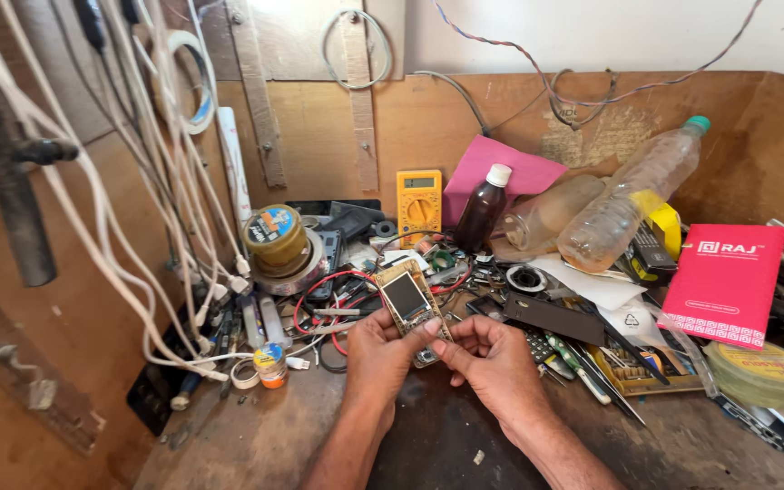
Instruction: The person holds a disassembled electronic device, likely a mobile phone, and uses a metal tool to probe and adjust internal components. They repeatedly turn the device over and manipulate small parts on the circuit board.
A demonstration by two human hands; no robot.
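Small circuit board (pixel 410 304) with a dark screen, pinched between left hand (pixel 383 349) and right hand (pixel 492 358), both closed on its lower end (upper end tilted away). Hemmed behind by red wires (pixel 319 290), yellow multimeter (pixel 418 205), brown bottle (pixel 483 213). Bare dark workbench (pixel 446 445) only between the forearms.
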